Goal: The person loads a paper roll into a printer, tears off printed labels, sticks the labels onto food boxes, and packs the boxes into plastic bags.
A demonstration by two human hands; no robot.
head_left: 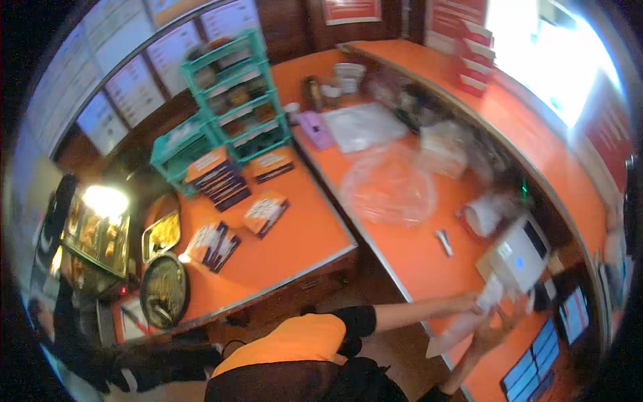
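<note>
My left hand [467, 305] reaches in from the lower middle, its fingers closed on a white paper strip [491, 292] in front of a white box-shaped device [524, 253]. Just below it, my right hand [499, 329] is beside the strip with its fingers apart; blur hides whether they touch the paper. A pale sheet [454, 336] hangs between my forearms at the counter edge. To the right of my hands lie a tablet-like screen [536, 362] and a second dark device [574, 315].
A clear plastic bag [388, 187] and a small white-and-dark item [444, 242] lie on the orange counter [402, 251]. Left are teal racks [234, 100], printed packets [218, 179], a round food pan [165, 290] and a lit food case [100, 231]. A dark-clothed person [74, 342] stands lower left.
</note>
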